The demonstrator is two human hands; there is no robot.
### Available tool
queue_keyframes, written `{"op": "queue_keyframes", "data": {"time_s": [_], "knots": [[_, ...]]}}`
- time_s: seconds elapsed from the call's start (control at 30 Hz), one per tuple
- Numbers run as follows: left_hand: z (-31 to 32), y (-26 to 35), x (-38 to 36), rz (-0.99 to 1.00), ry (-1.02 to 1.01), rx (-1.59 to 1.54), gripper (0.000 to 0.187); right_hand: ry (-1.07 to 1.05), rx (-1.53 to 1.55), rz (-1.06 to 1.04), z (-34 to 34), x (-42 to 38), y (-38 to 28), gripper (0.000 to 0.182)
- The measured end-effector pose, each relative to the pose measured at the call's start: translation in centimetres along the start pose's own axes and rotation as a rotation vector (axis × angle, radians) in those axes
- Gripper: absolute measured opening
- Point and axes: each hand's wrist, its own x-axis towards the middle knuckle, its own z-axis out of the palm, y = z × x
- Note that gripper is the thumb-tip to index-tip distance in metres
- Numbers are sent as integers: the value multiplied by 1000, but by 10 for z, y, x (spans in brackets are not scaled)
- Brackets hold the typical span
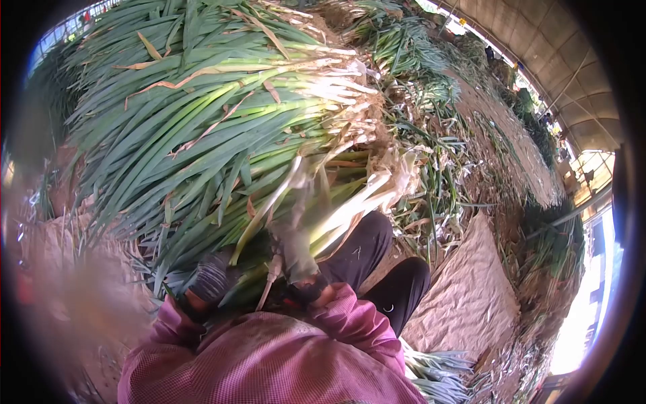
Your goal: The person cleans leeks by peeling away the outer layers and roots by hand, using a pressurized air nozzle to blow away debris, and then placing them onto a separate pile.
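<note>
A large heap of green onions (202,128) fills the view in front of me, leaves to the left and white root ends to the right. My left hand (214,276), in a dark striped glove, is closed around green leaves at the near edge of the heap. My right hand (295,252), in a grey glove, is smeared by motion over the near stalks, its fingers unclear. Beside it hangs a pale, dry stalk (272,273). A brighter group of thick white stems (356,205) reaches from near my right hand toward the roots.
My bent knees (363,249) are just right of my hands. Brown sheeting (468,289) covers ground at the right, with more green onions (437,374) below it. Loose leaf scraps (437,182) litter the ground beyond. A blurred shape crosses the lower left.
</note>
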Motion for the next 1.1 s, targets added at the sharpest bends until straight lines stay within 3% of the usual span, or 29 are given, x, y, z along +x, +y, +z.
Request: {"op": "queue_keyframes", "data": {"time_s": [0.1,0.2,0.3,0.4,0.5,0.6,0.63,0.7,0.8,0.93,1.03,1.1], "knots": [[-19,3,5,-112,-137,-471,42,-39,-72,66,-6,-10,3,20],[-23,-3,4,-113,-63,-525,36,-109,-113,21,-3,-30,-1,19],[-37,-12,8,-117,-111,-519,44,-62,-6,26,-6,-32,-3,17],[-53,-21,22,-125,-11,-437,51,-31,36,44,-11,-33,-6,15],[-48,-36,60,-2,370,79,49,-60,-24,-90,-18,-29,0,15],[-11,-41,99,-20,527,833,50,-17,-13,-40,-18,-40,-10,16],[-2,-27,106,-3,455,772,48,12,4,14,-17,-44,-17,17],[12,7,111,255,595,720,44,12,22,-14,-17,-45,-18,17],[24,43,141,412,148,625,34,21,14,-50,-21,-43,-9,18],[65,37,183,470,238,694,24,26,-41,-10,-19,-38,-2,19],[75,30,206,284,159,481,31,-13,-15,-72,-20,-37,1,23],[58,36,216,168,-47,315,34,-85,130,17,-36,4,41,24]]}}
